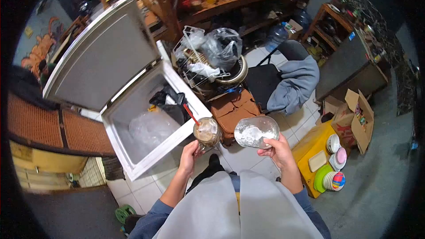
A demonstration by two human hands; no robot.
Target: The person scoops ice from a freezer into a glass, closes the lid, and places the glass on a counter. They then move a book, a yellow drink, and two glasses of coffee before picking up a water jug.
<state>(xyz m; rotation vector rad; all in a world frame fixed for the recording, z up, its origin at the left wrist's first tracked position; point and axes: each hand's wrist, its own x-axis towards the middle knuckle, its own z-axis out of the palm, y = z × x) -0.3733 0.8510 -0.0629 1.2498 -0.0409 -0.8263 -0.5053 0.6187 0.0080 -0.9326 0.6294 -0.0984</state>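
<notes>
hands (234,152) holding cup (207,132), bowl (256,131), freezer (146,119) beside

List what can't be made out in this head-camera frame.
- Drink in the cup held by the left hand: too small to identify.
- White contents of the metal bowl in the right hand: ice or something else, blurred.
- Open chest freezer: its far interior is dark; the bags inside are unclear.
- Shelf items at the top: too small.

The tiled floor (248,161) carries an open chest freezer (146,119), a yellow crate (312,144) and a cardboard box (356,121).
</notes>
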